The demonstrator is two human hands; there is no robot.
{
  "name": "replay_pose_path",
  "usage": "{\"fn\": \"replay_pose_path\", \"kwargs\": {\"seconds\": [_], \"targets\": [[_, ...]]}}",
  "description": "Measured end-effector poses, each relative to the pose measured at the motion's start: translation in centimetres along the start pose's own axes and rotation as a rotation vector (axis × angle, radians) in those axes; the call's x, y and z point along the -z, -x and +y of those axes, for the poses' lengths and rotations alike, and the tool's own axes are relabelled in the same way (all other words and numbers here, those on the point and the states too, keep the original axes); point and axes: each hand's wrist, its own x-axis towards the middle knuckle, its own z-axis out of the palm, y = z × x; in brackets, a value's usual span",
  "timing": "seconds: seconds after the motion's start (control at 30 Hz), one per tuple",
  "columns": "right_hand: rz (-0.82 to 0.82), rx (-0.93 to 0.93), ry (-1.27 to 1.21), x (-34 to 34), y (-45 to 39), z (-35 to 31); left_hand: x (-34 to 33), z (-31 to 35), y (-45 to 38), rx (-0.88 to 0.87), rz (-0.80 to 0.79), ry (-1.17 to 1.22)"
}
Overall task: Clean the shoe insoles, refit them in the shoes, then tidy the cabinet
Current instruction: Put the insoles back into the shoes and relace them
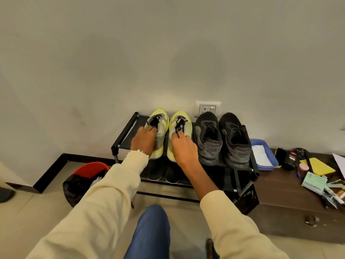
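left hand (144, 140) covering yellow shoe (157, 131) opening, insole apparently hidden

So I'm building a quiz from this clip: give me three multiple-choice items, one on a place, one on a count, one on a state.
1. Where is the blue tray?
A. right of the rack
B. on the floor
C. in the bin

2. How many shoes stand on the rack's top shelf?
A. two
B. three
C. four

3. What is the left hand doing?
A. hanging idle
B. holding a yellow shoe
C. lifting a black shoe

Answers:
1 A, it sits beside the rack on the dark cabinet.
2 C, two yellow, two black.
3 B, fingers reach into its opening.
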Motion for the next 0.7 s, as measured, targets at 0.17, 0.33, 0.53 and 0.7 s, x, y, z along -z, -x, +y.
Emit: {"fn": "replay_pose_path", "kwargs": {"seconds": [0.17,0.33,0.53,0.7], "targets": [[0.006,0.010,-0.024,-0.18,0.17,0.28,-0.26,0.13,0.20,-0.012,0.046,-0.064],[0.011,0.012,-0.032,-0.13,0.07,0.48,-0.23,0.10,0.19,-0.026,0.061,-0.093],[0.017,0.018,-0.060,-0.27,0.07,0.55,-0.25,0.03,0.35,-0.003,0.044,-0.077],[-0.013,0.040,-0.183,-0.44,0.39,1.03,-0.04,0.89,1.10,0.092,-0.002,-0.087]]}}
